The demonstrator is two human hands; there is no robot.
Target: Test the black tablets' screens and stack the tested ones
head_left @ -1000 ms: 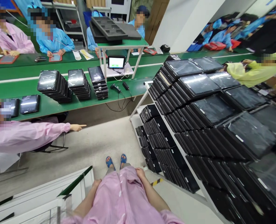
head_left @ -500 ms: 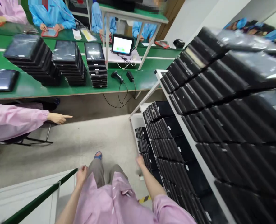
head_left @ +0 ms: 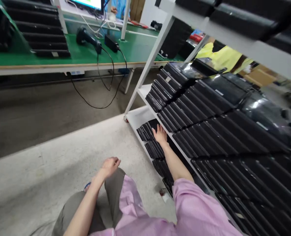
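Observation:
My right hand (head_left: 160, 134) reaches into the lower shelf of the white rack, its fingers spread over the top of a stack of flat black devices (head_left: 143, 131). Whether the fingers press on the stack or only hover I cannot tell. Further stacks (head_left: 154, 149) of the same devices stand beside it on that shelf. My left hand (head_left: 110, 166) is above my knee, fingers loosely curled in, with nothing seen in it.
The white rack (head_left: 149, 64) holds several stacks of shiny black devices (head_left: 209, 121) on its middle shelf. Behind is a green workbench (head_left: 140, 42) with a barcode scanner (head_left: 88, 40), a power adapter (head_left: 111, 43) and hanging cables. A person in yellow (head_left: 220, 55) is beyond the rack.
I have moved closer to the rack and lower down. My right hand has gone from beside the rack to over a lower-shelf stack. My left hand has left the green-edged surface.

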